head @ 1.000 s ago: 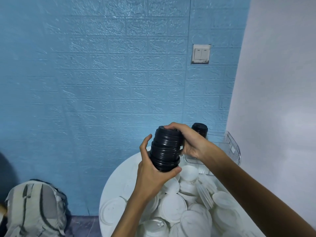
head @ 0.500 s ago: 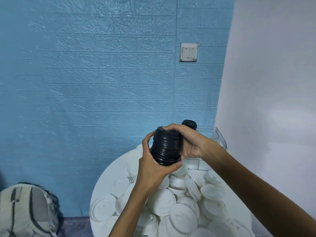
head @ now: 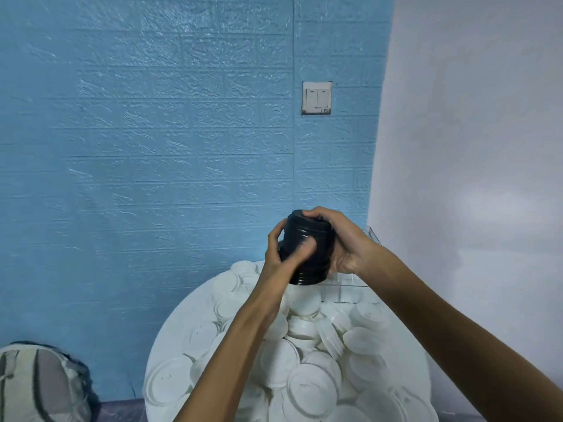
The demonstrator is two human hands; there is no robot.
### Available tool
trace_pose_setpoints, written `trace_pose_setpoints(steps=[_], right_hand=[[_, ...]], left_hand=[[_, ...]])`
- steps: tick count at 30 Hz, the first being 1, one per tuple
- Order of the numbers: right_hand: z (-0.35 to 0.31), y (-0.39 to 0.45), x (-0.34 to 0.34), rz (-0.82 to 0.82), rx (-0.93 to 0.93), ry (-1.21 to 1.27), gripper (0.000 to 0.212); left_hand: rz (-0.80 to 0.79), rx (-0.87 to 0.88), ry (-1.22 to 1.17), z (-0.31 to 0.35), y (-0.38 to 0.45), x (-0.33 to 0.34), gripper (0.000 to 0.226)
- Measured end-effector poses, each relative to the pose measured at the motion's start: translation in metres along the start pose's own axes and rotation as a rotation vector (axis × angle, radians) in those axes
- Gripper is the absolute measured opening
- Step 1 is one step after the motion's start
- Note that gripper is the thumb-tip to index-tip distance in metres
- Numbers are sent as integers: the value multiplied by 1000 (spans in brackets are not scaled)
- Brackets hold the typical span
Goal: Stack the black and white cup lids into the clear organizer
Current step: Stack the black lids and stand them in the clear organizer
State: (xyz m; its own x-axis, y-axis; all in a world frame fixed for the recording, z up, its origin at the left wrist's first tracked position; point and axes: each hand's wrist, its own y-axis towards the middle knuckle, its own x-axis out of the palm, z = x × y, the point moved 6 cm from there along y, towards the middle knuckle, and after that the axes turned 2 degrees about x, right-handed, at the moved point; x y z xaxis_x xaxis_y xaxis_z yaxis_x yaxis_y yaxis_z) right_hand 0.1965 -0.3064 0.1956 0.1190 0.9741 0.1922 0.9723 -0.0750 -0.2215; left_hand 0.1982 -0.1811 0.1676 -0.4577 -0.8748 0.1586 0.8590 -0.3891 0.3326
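Backdrop: blue brick-textured wall panelling (head: 152, 147) is met by a plain white wall (head: 472, 147) at the right; a white double light switch (head: 316, 98) is fixed to the blue side, and a grey fabric backpack (head: 39, 385) is seen on the floor at lower left.
Surface: a round white table (head: 182, 324) is heaped with loose white plastic cup lids (head: 310, 388), lying flat, tilted and overlapping.
Held item: a nested column of black plastic cup lids (head: 307, 248) is kept raised above the far part of the table, slightly tilted.
Left hand (head: 281, 254): it is curled round the near side of the black column, the thumb laid across its front; the lids are probably being squeezed into line.
Right hand (head: 341, 242): the far side is wrapped and the top is capped by its fingers, so that no lid is let slip off.
Organizer: a clear plastic organizer (head: 347, 295) stands just behind and below the hands, mostly hidden; its contents cannot be told.
Step judged: the black column is being squared up for lowering into the organizer.
Remaining: the white lids on the table are not yet stacked.
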Motion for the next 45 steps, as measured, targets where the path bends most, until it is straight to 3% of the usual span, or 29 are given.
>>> trace_pose_setpoints(steps=[3,5,7,13,18,25,28,31,36,45], right_hand=[[-10,-5,-6,61,-71,5,27],[-13,-7,-11,79,-121,57,24],[-14,-7,-19,111,-157,81,26],[-12,-9,-54,276,-189,74,38],[-1,-12,-64,380,-218,52,51],[16,-22,-78,543,-302,-14,50],[20,-18,-89,635,-338,-93,53],[18,-25,-93,690,-396,-166,41],[22,-27,-103,741,-433,-151,45],[32,-8,-127,721,-407,-195,35]], left_hand=[[215,-82,-100,2,14,12,62],[380,-93,-33,3,19,19,53],[443,-84,49,5,23,30,46],[389,-77,338,0,44,54,65],[400,-142,158,-20,45,68,78],[456,-192,46,-37,53,79,36],[427,-198,53,-43,52,89,40],[377,-189,68,-51,54,103,55],[435,-176,36,-60,53,117,41],[478,-168,26,-84,58,126,38]])
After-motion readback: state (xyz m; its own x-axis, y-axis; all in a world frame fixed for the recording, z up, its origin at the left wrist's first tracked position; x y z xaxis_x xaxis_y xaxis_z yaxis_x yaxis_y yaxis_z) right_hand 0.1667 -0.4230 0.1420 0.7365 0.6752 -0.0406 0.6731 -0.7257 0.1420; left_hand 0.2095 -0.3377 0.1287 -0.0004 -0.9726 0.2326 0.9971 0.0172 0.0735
